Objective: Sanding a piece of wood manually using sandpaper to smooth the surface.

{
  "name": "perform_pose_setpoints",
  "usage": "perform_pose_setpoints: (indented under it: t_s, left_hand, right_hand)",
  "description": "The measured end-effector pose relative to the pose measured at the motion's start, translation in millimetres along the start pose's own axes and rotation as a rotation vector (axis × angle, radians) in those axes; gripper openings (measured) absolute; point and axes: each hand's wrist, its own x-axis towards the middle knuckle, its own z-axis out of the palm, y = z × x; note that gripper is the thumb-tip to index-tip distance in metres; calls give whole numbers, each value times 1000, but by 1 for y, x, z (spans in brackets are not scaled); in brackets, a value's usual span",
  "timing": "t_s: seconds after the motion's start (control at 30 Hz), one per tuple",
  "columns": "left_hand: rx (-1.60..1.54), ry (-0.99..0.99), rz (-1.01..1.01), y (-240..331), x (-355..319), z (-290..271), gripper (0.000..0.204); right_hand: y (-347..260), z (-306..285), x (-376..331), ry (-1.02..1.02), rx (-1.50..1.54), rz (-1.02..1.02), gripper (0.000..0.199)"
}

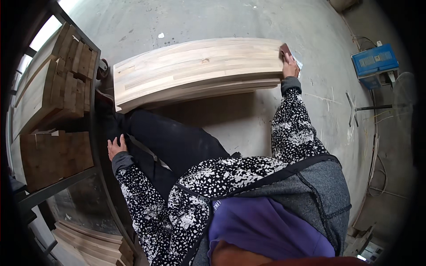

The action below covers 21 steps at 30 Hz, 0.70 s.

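A long, pale wood board (177, 66) lies flat in front of the person, on top of a small pile of other boards (222, 90). It is made of many strips, and a small brown mark shows near its middle. At the right end of the board is a brown pad (285, 50). The right hand (291, 68) is closed on this pad and holds it at the board's end. The left hand (117, 149) is far from the board. It is by the person's dark pants (173, 133), with its fingers spread apart and nothing in it. Under the boards is a gray floor (239, 119). On the left stands a dark metal rack (98, 177) with thick wood blocks (57, 153) on it. More boards sit low down in the rack. Far to the right is a blue box (375, 62), and near it a metal foot (352, 109) shaped like a cross.
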Motion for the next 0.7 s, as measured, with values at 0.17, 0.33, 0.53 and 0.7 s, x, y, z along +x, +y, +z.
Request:
perform_pose_setpoints:
  t_s: [0.17, 0.33, 0.53, 0.7]
  left_hand:
    - [41, 7, -22, 1, -1, -5, 50]
    - [28, -8, -2, -7, -1, 2, 50]
    - [-20, 2, 11, -15, 3, 10, 51]
    - [0, -8, -12, -11, 1, 3, 51]
  right_hand:
    - [-103, 3, -63, 9, -87, -163, 50]
    - [-245, -31, -148, -230, 347, -636, 58]
    - [-140, -23, -83, -72, 98, -515, 56]
    - [-33, -48, -26, -275, 158, 403, 45]
